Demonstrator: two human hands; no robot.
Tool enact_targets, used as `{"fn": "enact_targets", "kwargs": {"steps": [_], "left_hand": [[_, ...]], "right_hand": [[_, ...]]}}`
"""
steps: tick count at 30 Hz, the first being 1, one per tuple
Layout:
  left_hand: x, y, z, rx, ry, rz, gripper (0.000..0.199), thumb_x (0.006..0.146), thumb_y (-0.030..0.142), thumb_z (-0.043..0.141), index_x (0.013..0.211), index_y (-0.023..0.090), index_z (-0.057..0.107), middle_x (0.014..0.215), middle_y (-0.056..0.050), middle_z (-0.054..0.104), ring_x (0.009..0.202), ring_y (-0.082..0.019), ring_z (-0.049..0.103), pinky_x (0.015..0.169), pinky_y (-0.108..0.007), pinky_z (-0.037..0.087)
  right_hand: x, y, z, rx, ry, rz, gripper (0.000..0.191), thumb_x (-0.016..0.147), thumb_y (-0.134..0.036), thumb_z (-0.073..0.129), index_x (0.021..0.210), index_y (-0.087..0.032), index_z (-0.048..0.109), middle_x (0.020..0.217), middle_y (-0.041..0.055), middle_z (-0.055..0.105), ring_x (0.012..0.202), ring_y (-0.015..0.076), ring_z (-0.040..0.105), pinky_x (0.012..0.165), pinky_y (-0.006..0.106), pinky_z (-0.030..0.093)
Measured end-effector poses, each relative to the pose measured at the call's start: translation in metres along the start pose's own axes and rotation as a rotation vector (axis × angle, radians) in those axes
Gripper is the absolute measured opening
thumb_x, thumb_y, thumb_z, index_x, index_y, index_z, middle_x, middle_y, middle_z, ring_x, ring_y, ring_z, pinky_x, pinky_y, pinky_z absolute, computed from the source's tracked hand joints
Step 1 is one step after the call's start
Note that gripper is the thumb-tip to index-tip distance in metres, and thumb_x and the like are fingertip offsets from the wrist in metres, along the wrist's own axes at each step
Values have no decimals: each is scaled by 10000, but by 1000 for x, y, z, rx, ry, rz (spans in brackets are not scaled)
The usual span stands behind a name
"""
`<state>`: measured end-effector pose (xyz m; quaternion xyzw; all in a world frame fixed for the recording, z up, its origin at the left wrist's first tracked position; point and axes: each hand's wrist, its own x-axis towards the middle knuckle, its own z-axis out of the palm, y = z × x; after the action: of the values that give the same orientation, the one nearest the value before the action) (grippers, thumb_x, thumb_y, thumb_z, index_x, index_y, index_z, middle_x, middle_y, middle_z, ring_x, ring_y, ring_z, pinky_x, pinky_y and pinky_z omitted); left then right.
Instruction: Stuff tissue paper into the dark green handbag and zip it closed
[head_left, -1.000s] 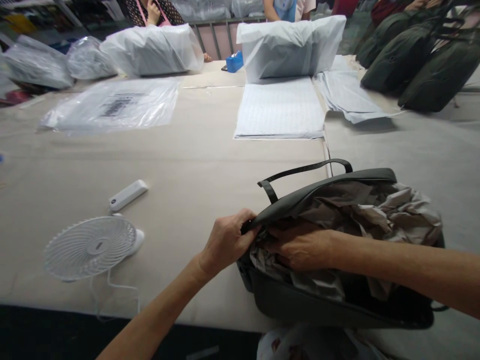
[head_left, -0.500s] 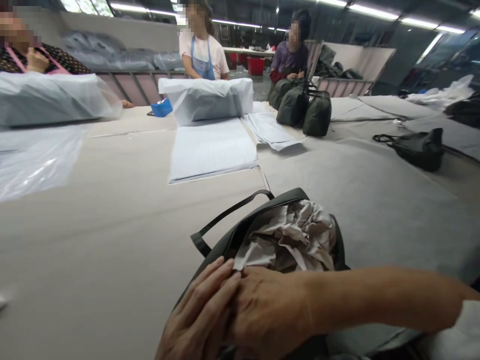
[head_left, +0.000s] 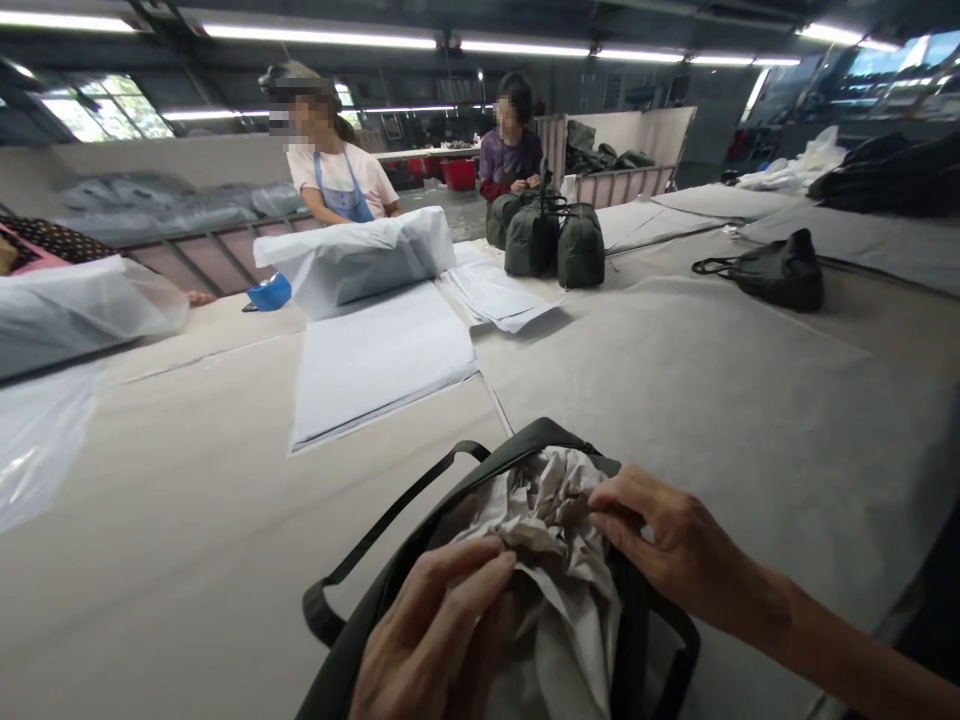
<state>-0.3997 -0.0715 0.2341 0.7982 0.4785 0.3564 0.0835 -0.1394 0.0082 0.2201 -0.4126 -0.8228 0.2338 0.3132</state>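
"What is the biggest thing there?"

"The pale-covered table (head_left: 712, 400); more of its right side shows than a second ago, as the view has swung right and up."

"And the dark bag (head_left: 541, 436)?"

"It lies open on the table at the near edge of view, right in front of the person; one strap (head_left: 390, 520) arches out on its left side; beyond it lie the white sheets (head_left: 382, 360), with a plastic-wrapped bundle (head_left: 375, 255) at their far end."

"What fills the bag?"

"Crumpled paper (head_left: 555, 600), bunched up at the far end and smoother close by."

"The hands, then?"

"Half a second ago they overlapped; now they are apart, both at the paper. The left hand (head_left: 427, 640) has its fingers close together, tips at the paper's left part; its thumb is hidden, so I cannot tell if it grips. The right hand (head_left: 690, 550) is at the paper's right edge, thumb and forefinger tips near each other; I cannot tell whether they pinch it."

"Anything smaller?"

"A blue object (head_left: 270, 292), left of the bundle."
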Motion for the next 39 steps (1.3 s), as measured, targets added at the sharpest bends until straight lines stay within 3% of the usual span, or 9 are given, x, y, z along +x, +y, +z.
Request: {"fn": "enact_targets", "kwargs": {"steps": [4,7,11,17,22,28,32,34,39], "left_hand": [[46,-4,29,26,-126,130,422,995,184,506,1415,215,524,1370,-120,583,1270,-223,574,1046,-343,558],[57,-11,43,100,-246,91,457,988,246,525,1444,229,492,1413,-117,568,1290,-241,577,1050,-368,563],[47,-18,53,38,-257,45,514,979,221,515,1488,226,436,1466,-131,498,1312,-220,572,1031,-293,564],[31,-23,65,45,-266,13,547,989,175,516,1515,256,390,1480,-133,473,1343,-225,549,1061,-304,542],[24,-27,75,62,-240,8,562,969,128,511,1503,269,412,1470,-124,485,1336,-233,553,1057,-322,549],[24,-31,70,55,-171,111,556,969,104,523,1498,237,413,1423,-111,511,1356,-200,518,1113,-291,489],[32,-23,57,108,-295,36,703,924,335,642,1549,222,341,1484,-146,466,1333,-276,537,1048,-359,548],[36,-19,55,168,-355,-23,834,838,299,695,1571,245,301,1461,-144,515,1258,-311,598,984,-410,584],[57,-23,50,-160,-328,-338,730,728,108,608,1422,277,463,945,-11,722,787,-198,704,733,-306,570]], "right_hand": [[-1,0,10,-19,-72,38,165,950,-201,573,1104,-239,529,907,-11,648,811,161,621,720,282,446],[-5,-1,16,2,-37,70,260,902,-187,612,1095,-239,446,872,-33,627,751,148,610,676,267,420],[-13,7,20,-18,-27,150,324,834,-225,658,1040,-234,409,823,-39,615,678,148,605,617,266,399],[-16,10,2,-186,-200,188,216,723,-198,614,904,-228,500,793,0,672,646,202,654,565,315,372],[-12,9,0,-454,-350,242,61,802,-243,559,834,-204,593,681,60,666,615,263,666,562,361,326],[-5,27,13,-528,-405,205,183,903,-252,518,776,-174,624,711,100,693,699,241,682,580,331,325],[-3,33,11,-455,-456,195,245,956,-215,474,772,-183,632,735,58,702,689,222,679,552,322,267],[-3,31,9,-465,-472,165,271,979,-190,449,801,-193,653,779,41,705,680,208,672,537,327,222],[0,23,7,-558,-533,110,279,987,-155,438,903,-207,699,879,61,716,718,219,681,522,295,248]]}}
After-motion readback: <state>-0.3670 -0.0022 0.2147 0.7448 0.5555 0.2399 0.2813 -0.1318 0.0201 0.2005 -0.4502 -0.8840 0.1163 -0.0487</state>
